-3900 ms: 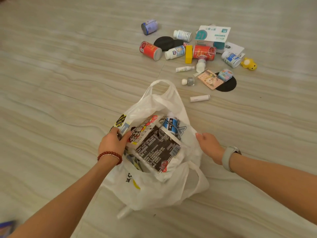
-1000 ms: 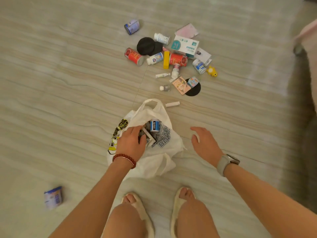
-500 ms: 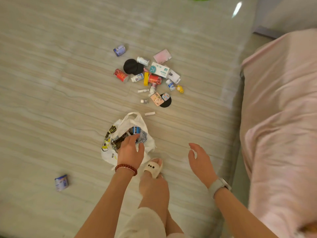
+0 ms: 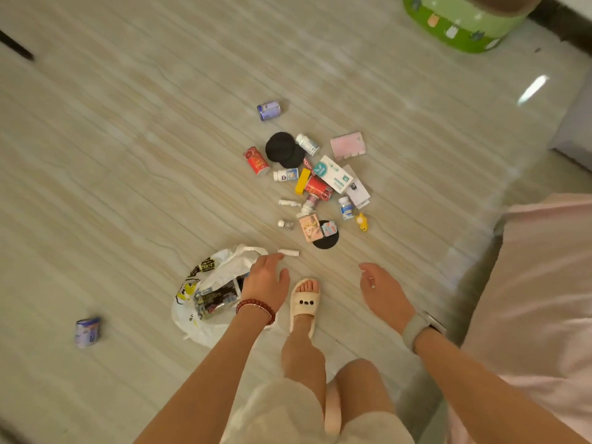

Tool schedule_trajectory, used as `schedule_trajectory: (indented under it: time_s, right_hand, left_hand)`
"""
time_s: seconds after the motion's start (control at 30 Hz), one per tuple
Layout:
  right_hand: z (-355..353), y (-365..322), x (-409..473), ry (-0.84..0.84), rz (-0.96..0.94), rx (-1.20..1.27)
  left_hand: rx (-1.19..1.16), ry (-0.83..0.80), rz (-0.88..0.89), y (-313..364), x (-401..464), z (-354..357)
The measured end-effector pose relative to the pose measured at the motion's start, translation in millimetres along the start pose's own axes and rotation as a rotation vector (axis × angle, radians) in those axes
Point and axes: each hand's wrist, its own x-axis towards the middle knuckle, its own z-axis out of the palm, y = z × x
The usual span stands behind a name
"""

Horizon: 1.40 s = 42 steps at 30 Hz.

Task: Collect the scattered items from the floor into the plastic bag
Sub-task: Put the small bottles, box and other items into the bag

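Note:
The white plastic bag (image 4: 205, 325) lies slumped on the floor with a dark packet (image 4: 217, 296) showing in its mouth. My left hand (image 4: 267, 283) hangs above the bag's right side, fingers relaxed and holding nothing. My right hand (image 4: 382, 293) hangs free to the right, fingers loose and empty. Beyond the bag lies a scatter of items: a white tube (image 4: 288, 252), a red can (image 4: 257, 160), a yellow box (image 4: 302, 181), a teal-and-white box (image 4: 333, 173), a black disc (image 4: 283, 150) and a yellow duck toy (image 4: 362, 221). A blue-white can (image 4: 87, 332) lies apart at the left.
A purple can (image 4: 268, 110) lies beyond the pile. My foot in a cream slipper (image 4: 305, 304) stands right of the bag. A pink-covered bed (image 4: 538, 299) fills the right side. A green round container (image 4: 461, 24) stands at the far right.
I have risen to standing, so everything looks smaller and farther. My left hand has let go of the bag and lifted off it. My right hand stays empty.

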Motion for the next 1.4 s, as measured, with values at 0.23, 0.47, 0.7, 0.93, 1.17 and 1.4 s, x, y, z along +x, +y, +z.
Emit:
schedule_trajectory:
  time_s: [0.23, 0.47, 0.7, 0.93, 1.17, 1.4]
  right_hand:
    - [-35, -17, 133, -0.066, -0.042, -0.158]
    - [-11, 28, 258, -0.359, -0.224, -0.537]
    - [49, 96, 397, -0.494, -0.521, -0.959]
    - [141, 158, 492, -0.541, -0.712, -1.221]
    - [179, 209, 530, -0.21, -1.055, -1.279]
    - [181, 204, 518, -0.246, -1.124, -1.113]
  left_hand:
    - [-0.038, -0.005, -0.199, 7, 91, 25]
    - [-0.14, 0.08, -0.455, -17, 165, 113]
    - [-0.132, 0.083, -0.514, -77, 236, 252]
    - [0.286, 0.215, -0.331, -175, 293, 338]
    - [0.58, 0.336, -0.122, -250, 346, 378]
    - [0.365, 0.596, -0.016, -249, 350, 377]
